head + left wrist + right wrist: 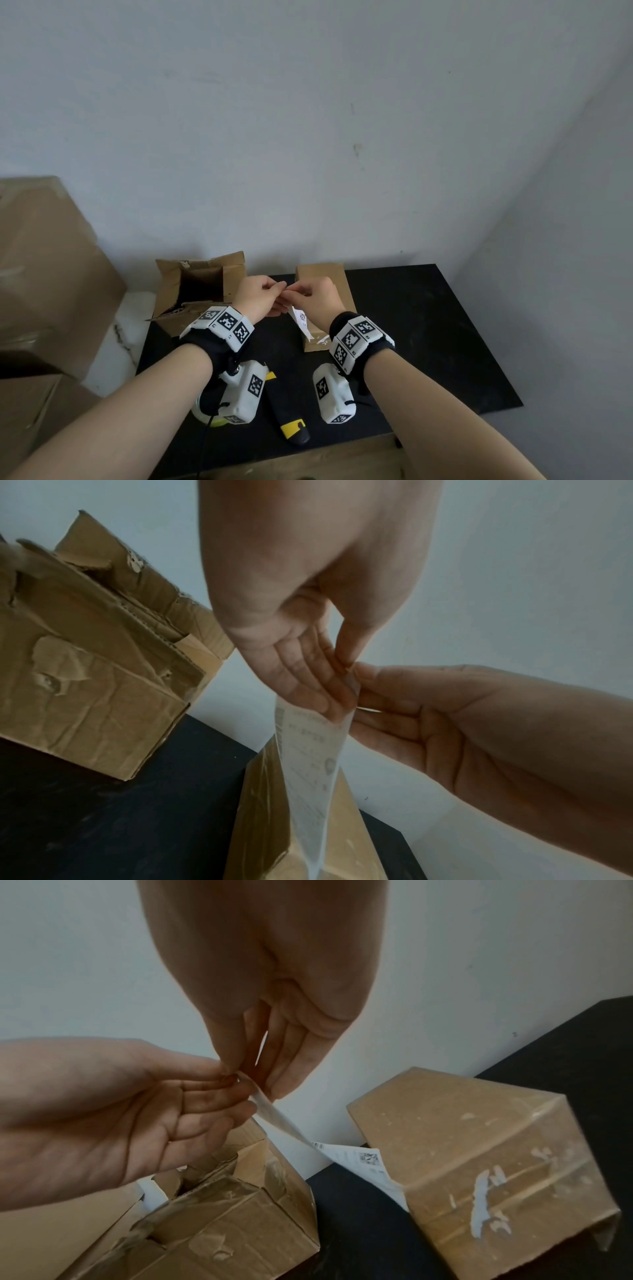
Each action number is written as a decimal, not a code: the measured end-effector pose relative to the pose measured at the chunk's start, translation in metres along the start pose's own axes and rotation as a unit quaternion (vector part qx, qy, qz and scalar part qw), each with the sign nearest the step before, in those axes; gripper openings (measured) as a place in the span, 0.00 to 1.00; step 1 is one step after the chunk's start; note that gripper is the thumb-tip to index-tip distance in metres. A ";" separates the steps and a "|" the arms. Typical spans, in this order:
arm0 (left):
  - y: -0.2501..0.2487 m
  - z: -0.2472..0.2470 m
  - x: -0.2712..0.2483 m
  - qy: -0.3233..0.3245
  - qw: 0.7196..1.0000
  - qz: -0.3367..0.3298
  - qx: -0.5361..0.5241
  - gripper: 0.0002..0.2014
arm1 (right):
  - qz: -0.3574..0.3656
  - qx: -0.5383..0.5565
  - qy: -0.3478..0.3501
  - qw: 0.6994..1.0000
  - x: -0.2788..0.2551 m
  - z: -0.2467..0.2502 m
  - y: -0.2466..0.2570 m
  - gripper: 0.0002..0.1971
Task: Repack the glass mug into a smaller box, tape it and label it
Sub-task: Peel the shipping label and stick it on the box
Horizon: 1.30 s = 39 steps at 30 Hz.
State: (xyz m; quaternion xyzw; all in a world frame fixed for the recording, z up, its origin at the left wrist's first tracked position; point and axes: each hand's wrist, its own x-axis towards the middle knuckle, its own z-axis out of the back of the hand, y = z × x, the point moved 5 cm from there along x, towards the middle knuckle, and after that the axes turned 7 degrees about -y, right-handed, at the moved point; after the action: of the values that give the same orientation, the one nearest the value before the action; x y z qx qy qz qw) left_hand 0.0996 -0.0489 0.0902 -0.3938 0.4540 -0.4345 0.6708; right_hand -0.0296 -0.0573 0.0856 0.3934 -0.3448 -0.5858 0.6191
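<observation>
You stand at a makeshift packing corner. Bare walls [308, 120], stacked cardboard boxes [44, 274] and a black tabletop [428, 342] mark it.

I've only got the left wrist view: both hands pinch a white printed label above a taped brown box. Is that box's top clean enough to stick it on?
Observer: Not quite. The taped brown cardboard box has torn white sticker scraps on its top face.
Operator: Any code on the label?
Observer: Yes, the white printed label shows a square QR-style code in the right wrist view.
Operator: Any tools nearby?
Observer: A black and yellow utility knife lies on the black mat, between the forearms.
</observation>
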 end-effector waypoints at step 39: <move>0.077 0.024 0.009 -0.039 0.996 0.070 0.034 0.03 | -0.207 0.147 -0.173 0.952 0.010 0.048 -0.075 0.08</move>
State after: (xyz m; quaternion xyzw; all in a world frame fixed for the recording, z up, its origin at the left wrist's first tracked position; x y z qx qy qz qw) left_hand 0.1415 -0.0297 0.0231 -0.3546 0.4388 -0.3857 0.7300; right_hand -0.1052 -0.0711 0.0405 0.4357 -0.4400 -0.7028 0.3503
